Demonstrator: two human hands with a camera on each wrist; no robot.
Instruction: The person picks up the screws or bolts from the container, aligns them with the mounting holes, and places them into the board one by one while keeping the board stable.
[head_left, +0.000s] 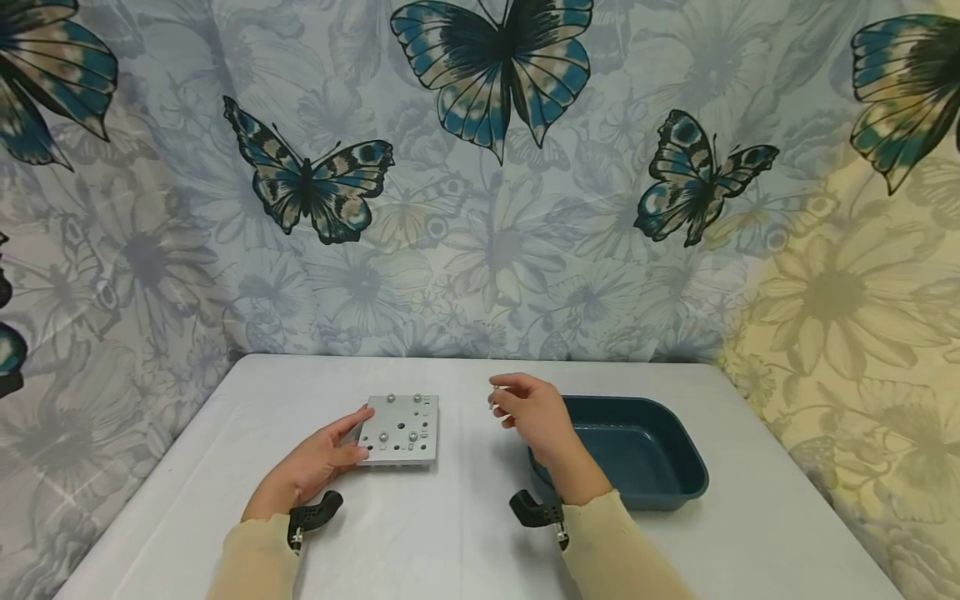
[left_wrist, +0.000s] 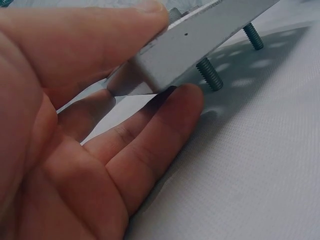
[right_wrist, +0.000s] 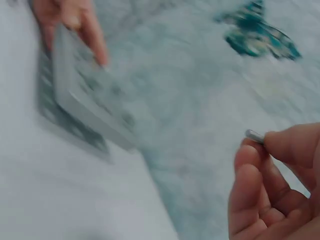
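A square silver metal plate (head_left: 401,450) with drilled holes carries several bolts (head_left: 391,398) standing in its top. My left hand (head_left: 318,458) grips the plate's left edge, thumb over the edge and fingers reaching underneath. In the left wrist view, threaded bolt ends (left_wrist: 210,74) stick out below the plate, which is raised and tilted above the cloth. To the right, my right hand (head_left: 543,421) is in the air, pinching a small silver metal pin or screw (right_wrist: 254,135) between thumb and fingertip. Its far end is hidden by the fingers, so its exact kind is unclear.
A dark blue rectangular tray (head_left: 675,500) stands on the right, partly behind my right forearm. White cloth covers the table (head_left: 465,533). A butterfly-patterned fabric backdrop (head_left: 495,292) rises behind the table's far edge.
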